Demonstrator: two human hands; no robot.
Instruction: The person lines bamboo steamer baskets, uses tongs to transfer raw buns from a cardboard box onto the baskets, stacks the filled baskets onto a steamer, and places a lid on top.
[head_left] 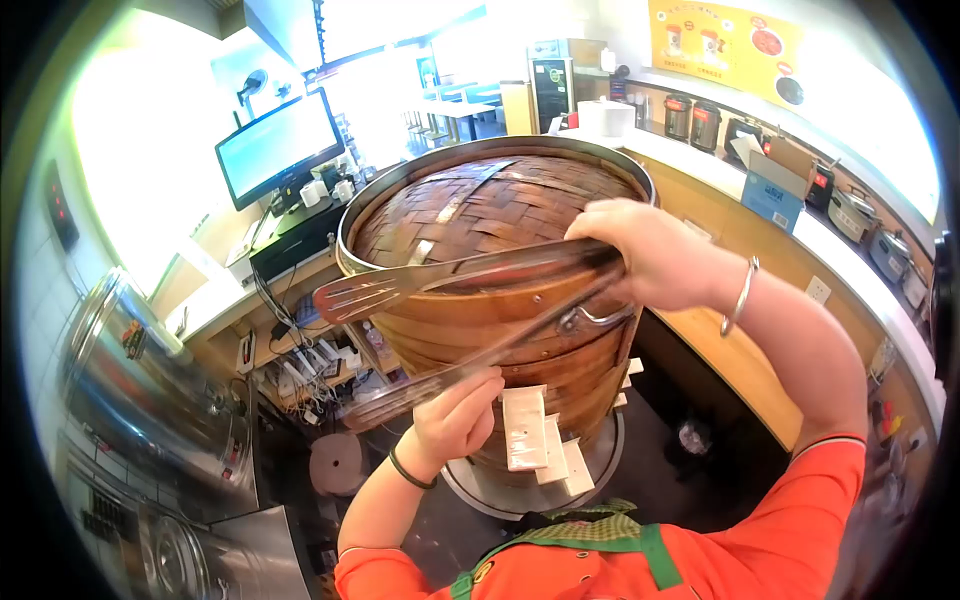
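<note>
My right hand [640, 250] is closed round the joined end of a pair of long brown tongs [470, 270]. The tongs are spread, with the slotted tip of the upper arm pointing left in front of the steamer lid. Their lower arm slants down to the left and is partly blurred. My left hand [455, 420] has its fingers curled together just under that lower arm, beside the topmost pale tab. What it grips, if anything, is hidden. A tall round wooden steamer [450, 325] with a woven lid [500, 215] stands before me. Several pale tabs [525, 430] stick out from its side.
A monitor [280, 145] stands on the counter at back left. Below it is a shelf with tangled cables [310, 370]. Steel vessels [150, 370] line the left side. On the right, a long counter carries a blue box [773, 190] and several cookers [852, 215].
</note>
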